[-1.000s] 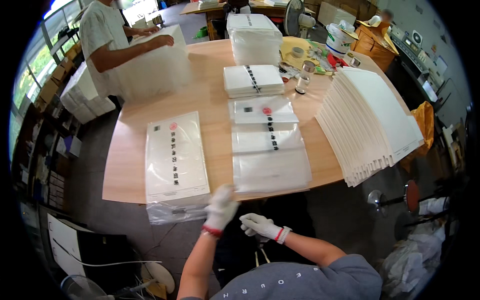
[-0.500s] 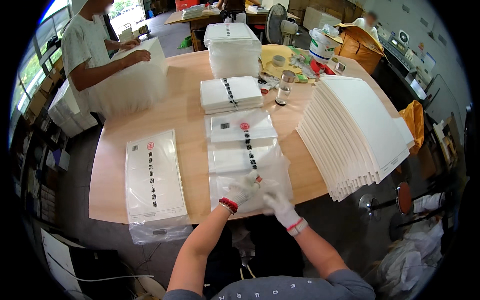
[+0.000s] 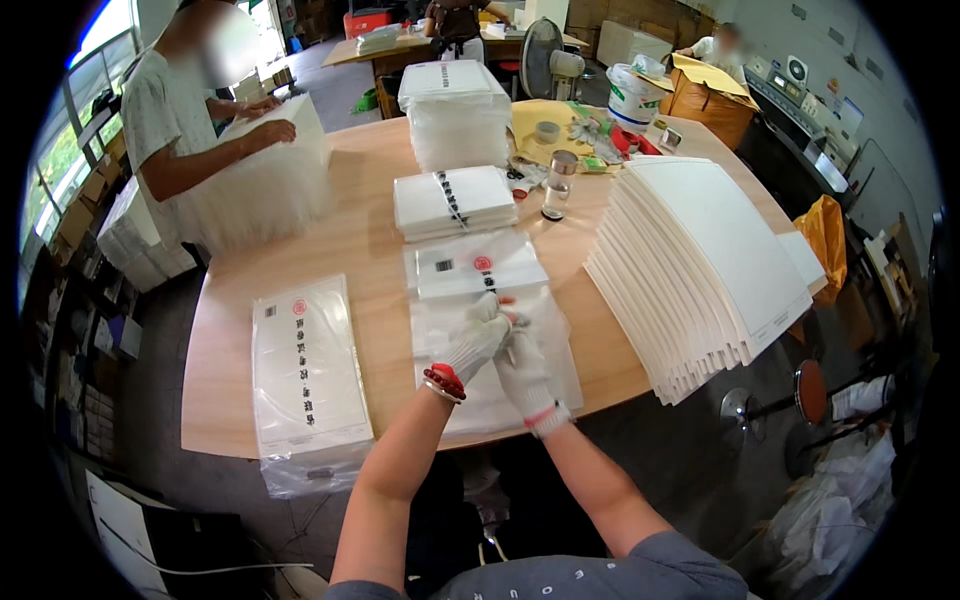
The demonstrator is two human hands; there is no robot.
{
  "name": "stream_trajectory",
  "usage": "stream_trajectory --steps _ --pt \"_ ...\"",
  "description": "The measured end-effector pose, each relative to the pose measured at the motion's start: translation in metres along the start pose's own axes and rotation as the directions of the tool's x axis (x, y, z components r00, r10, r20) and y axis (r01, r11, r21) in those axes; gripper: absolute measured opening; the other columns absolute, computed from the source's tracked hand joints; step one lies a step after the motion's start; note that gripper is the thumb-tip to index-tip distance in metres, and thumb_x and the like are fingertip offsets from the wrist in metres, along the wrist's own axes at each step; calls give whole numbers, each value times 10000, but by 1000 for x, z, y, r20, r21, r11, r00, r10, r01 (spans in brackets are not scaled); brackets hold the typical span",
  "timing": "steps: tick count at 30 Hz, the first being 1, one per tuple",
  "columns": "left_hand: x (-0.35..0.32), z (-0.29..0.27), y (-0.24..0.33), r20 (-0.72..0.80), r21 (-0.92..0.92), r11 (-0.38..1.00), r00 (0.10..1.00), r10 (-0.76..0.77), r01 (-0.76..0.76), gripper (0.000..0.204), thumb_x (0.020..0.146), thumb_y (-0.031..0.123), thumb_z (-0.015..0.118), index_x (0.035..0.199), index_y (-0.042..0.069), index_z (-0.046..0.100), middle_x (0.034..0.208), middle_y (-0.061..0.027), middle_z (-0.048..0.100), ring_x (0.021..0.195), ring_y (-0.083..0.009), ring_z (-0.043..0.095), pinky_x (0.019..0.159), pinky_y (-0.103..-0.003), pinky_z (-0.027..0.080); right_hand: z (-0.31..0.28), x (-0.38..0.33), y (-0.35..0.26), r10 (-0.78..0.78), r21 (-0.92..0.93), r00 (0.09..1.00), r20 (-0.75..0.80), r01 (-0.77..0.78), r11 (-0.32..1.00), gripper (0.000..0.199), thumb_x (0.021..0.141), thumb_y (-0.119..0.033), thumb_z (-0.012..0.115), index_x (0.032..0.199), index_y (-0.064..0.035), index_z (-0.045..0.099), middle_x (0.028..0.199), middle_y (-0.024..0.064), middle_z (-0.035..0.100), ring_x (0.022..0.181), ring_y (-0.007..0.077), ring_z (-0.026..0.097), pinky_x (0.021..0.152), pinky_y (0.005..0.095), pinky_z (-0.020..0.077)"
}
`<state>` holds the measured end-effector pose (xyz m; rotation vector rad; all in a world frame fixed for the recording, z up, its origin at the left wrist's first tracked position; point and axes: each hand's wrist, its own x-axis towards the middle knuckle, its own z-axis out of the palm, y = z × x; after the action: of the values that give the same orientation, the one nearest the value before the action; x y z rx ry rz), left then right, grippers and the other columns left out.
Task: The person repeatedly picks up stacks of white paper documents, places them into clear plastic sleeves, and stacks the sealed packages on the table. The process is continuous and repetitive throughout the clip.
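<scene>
My left hand (image 3: 476, 336), in a white knit glove with bare fingertips showing, is over the clear plastic bag (image 3: 435, 345) at the near middle of the table. Its fingers are curled in; whatever they hold, if anything, is hidden. Close against it is my right hand (image 3: 527, 372), also gloved, its fingers smeared by motion and partly covered by the left. Beneath both hands lies the bag, with a folded upper part bearing a red round mark and black print. At the left rests a filled clear bag (image 3: 318, 370) of white sheets.
Behind the bag lie packed white bundles (image 3: 455, 198), with a taller stack (image 3: 455, 120) beyond. A fanned pile of white sheets (image 3: 700, 260) stands on the right. A glass bottle (image 3: 560, 186) and white bucket (image 3: 635, 97) are farther back. A person (image 3: 170, 130) handles sheets at far left.
My right hand has moved up and left to meet my left hand. Both hands are farther up the bag, covering more of its black print.
</scene>
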<state>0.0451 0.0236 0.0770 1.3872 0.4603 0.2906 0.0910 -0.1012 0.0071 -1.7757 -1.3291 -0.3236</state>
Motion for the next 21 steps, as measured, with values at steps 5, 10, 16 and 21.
stream_trajectory --steps 5,10,16,21 --pt "-22 7 13 71 165 976 988 136 -146 407 860 86 494 1251 1 421 931 -97 660 663 -81 508 612 -240 434 30 -21 3 295 -447 855 427 -84 891 248 834 -171 560 1032 -27 605 950 184 604 941 315 584 820 375 466" --pt "-64 19 11 44 794 535 905 422 -288 469 794 166 639 1195 -11 471 886 -132 617 793 -257 582 764 -350 461 -117 -51 -40 222 433 859 461 -435 789 200 791 -77 646 974 -4 615 915 149 637 854 265 623 776 324 487" --pt "-104 31 31 127 885 197 626 769 -422 477 713 189 714 1119 26 524 866 -143 606 801 -334 579 794 -412 444 -322 9 -21 -174 -618 981 -87 84 782 364 797 -179 654 1098 -28 515 1079 174 560 970 364 559 819 420 473" --pt "-132 65 55 294 714 320 682 670 -623 442 738 78 684 1142 16 516 965 -129 608 891 -282 582 792 -351 464 -379 26 40 -183 -594 973 139 230 771 308 823 -246 626 1052 -60 538 970 150 608 871 329 604 721 395 497"
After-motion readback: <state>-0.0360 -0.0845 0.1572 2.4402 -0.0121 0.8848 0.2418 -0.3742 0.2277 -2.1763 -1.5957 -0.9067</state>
